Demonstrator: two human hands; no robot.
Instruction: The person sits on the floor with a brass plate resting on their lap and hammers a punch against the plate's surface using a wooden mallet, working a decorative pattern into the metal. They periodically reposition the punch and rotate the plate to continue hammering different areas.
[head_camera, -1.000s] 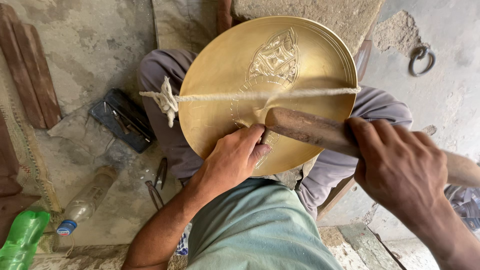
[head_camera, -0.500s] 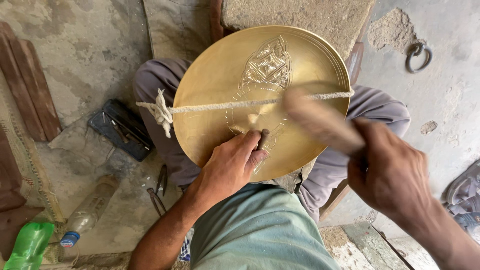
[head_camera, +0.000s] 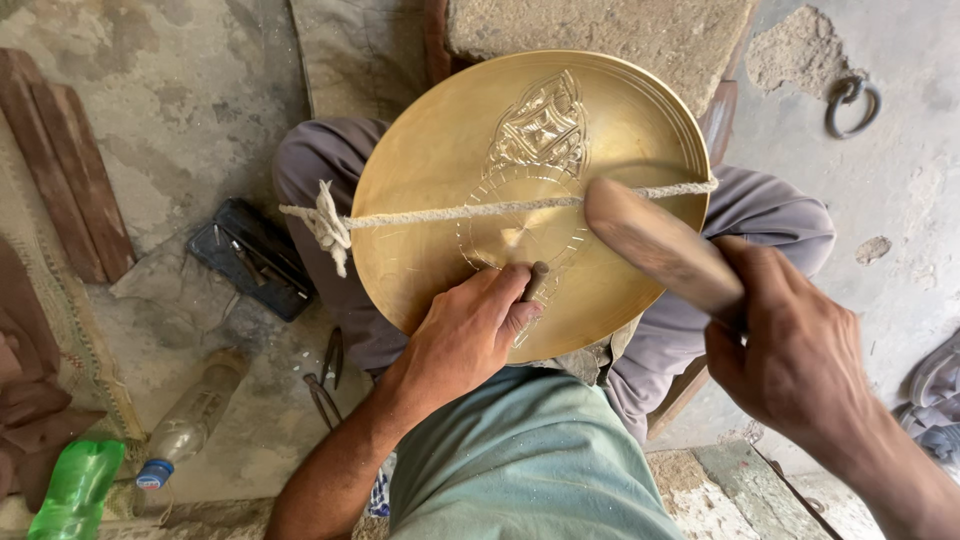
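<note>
While the round brass plate (head_camera: 470, 180) rests tilted across your knees with a knotted rope (head_camera: 420, 214) stretched over its face, your left hand (head_camera: 465, 335) pinches a small dark punch (head_camera: 535, 282) upright against the engraved centre, its grip curled tight about the tool. Your right hand (head_camera: 790, 350) has its grip wrapped fully round a wooden mallet (head_camera: 660, 247), blurred, its head just above the plate's right half. On the floor to your left lie a dark tool tray (head_camera: 250, 258), pliers (head_camera: 328, 375), a clear bottle (head_camera: 190, 420) and a green bottle (head_camera: 75, 490).
</note>
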